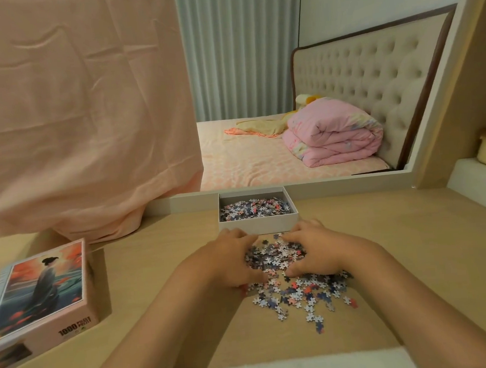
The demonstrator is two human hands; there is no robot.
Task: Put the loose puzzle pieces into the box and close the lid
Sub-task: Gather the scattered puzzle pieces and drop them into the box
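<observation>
The left hand and right hand cup a heap of puzzle pieces between curled fingers. The open box sits straight ahead, just past both hands. The lid lies far left.

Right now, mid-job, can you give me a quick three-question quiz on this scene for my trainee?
1. True or false: the white box already has puzzle pieces inside.
2. Where does the printed lid lie? A: on the box. B: face up on the table, to the left of both hands. C: on the bed.
3. Fill in: the left hand and right hand are cupped round a heap of ____.

Key: 1 true. 2 B. 3 loose pieces, with more scattered on the table nearer the person.
</observation>
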